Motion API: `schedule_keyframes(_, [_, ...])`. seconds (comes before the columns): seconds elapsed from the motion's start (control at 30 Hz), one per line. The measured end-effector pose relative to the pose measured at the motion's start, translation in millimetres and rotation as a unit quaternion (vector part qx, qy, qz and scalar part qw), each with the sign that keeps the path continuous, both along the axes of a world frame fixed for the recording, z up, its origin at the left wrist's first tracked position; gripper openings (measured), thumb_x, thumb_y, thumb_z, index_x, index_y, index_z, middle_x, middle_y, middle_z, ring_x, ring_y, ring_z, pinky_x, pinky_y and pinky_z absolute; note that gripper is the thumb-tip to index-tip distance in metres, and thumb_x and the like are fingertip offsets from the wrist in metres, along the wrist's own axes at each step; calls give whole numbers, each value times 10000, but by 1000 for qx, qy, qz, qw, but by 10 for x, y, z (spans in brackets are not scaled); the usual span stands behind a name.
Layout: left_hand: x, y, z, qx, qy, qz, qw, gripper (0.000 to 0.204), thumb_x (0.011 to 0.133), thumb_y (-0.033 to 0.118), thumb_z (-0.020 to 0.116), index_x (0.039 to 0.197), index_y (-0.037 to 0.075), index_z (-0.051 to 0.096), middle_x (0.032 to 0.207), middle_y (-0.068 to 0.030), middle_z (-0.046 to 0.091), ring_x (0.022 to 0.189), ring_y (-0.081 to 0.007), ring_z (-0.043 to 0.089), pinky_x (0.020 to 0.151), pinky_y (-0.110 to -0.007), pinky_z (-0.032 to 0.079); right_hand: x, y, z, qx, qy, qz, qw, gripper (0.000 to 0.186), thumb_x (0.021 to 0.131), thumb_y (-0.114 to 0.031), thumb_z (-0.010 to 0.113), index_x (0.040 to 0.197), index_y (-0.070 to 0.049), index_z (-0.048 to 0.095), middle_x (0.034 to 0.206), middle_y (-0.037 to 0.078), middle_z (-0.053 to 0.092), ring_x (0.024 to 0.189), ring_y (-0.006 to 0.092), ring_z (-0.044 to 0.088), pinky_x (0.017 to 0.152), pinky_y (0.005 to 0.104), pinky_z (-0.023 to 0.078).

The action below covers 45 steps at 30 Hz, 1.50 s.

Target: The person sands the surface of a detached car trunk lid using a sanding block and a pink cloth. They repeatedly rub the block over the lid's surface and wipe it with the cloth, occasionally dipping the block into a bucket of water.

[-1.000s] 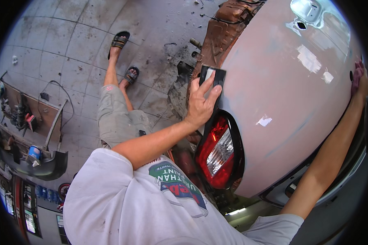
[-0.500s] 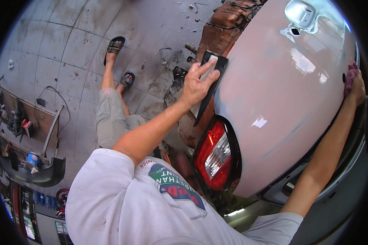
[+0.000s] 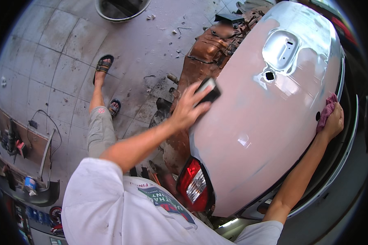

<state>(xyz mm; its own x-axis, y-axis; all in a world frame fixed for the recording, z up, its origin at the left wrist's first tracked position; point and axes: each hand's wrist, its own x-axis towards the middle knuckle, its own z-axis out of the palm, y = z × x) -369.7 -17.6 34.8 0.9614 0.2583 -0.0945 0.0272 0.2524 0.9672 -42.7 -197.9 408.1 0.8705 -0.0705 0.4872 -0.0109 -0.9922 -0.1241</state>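
A car's rear panel (image 3: 249, 118), coated in dull pink primer with greyish patches, fills the right of the view. My left hand (image 3: 187, 109) grips a black sanding block (image 3: 210, 92) with a pale top, fingers over it, at the panel's left edge. The block is blurred, and its contact with the surface is hidden. At the panel's right edge, my right hand (image 3: 334, 120) is closed on a crumpled purple cloth (image 3: 327, 110), beside a small dark hole. A red and clear tail light (image 3: 195, 184) sits at the panel's near left corner.
Stained brown car parts (image 3: 204, 47) lie beyond the panel's left edge. A round basin (image 3: 129, 18) stands on the tiled floor (image 3: 41, 69). At left are a detached dark bumper (image 3: 32, 199) and a blue can (image 3: 30, 183). Bare metal surrounds a recess (image 3: 280, 51) with a hole below it.
The view has shifted, bringing the basin and more of the panel's far end into sight. My left hand has moved the block from outside the edge onto the panel's border. The right hand keeps the cloth.
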Motion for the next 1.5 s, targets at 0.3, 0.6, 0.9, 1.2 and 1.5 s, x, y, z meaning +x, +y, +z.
schedule_keyframes(0.3, [510,184,20,-19,-18,-51,998,613,923,238,780,1512,158,631,1609,-256,438,1436,-458,463,1205,-536,374,-211,102,-12,120,27,23,992,269,1012,-131,638,1147,69,756,1066,82,755,956,138,694,915,287,555])
schedule_keyframes(0.6, [2968,365,-507,155,-151,-32,976,563,952,351,721,1465,126,658,1496,-297,537,1401,-464,491,1191,-491,392,-235,220,-32,150,45,22,987,232,1034,-70,578,1150,80,711,1072,113,736,967,165,694,899,299,564])
schedule_keyframes(0.9, [1729,418,-65,-52,18,-109,993,582,954,244,736,1519,159,628,1602,-243,454,1465,-442,442,1240,-517,331,-498,234,20,144,61,-26,987,241,1018,-64,559,1165,79,686,1103,127,715,994,195,682,916,331,548])
schedule_keyframes(1.2, [3438,584,-565,-10,-90,-107,990,576,971,325,743,1522,201,631,1613,-229,466,1446,-452,455,1228,-508,360,-415,322,19,129,63,-56,988,253,1004,-94,563,1158,61,692,1069,103,707,980,178,662,912,319,529])
schedule_keyframes(1.5, [3733,621,-641,19,-116,-104,988,584,960,323,747,1521,212,628,1599,-242,474,1441,-448,465,1228,-495,361,-426,278,67,120,64,-60,989,266,1010,-120,554,1152,60,689,1093,112,703,971,181,651,904,326,522])
